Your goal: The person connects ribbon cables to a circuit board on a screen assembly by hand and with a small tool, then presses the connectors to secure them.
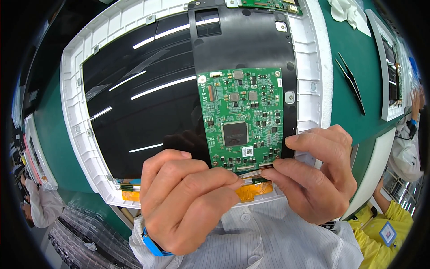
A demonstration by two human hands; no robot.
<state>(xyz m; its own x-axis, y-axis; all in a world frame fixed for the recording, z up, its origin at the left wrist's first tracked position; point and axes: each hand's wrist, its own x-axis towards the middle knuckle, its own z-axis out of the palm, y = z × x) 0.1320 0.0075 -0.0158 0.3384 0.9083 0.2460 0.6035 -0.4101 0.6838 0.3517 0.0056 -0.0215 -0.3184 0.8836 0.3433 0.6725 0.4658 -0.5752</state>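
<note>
Head view: white frame [313, 54] seen from its open side, with a black panel [139, 98] at left and a black plate [251, 45] at right.
Board: green, mounted on the lower part of the plate; a large dark chip [235, 133] and a small white label [247, 151] are carried on it.
Strip: thin, pale [250, 174]; located just below the board's lower edge, between the two sets of fingertips.
Left hand [186, 197]: fingers curled, fingertips brought to the strip's left end; whether it is pinched or only touched cannot be told. A blue band [154, 244] is worn at the wrist.
Right hand [320, 172]: thumb and forefinger brought close together at the strip's right end, by the board's lower right corner; a firm grasp cannot be confirmed.
Flex: one orange piece [254, 193] seen below the strip, another [131, 196] left of the left hand.
Mat [345, 119]: green; tweezers [352, 85] laid right of the frame, white cloth [347, 11] beyond, second unit [384, 89] farther right.
Surroundings: a yellow sleeve [385, 201] of a co-worker seen at lower right.
</note>
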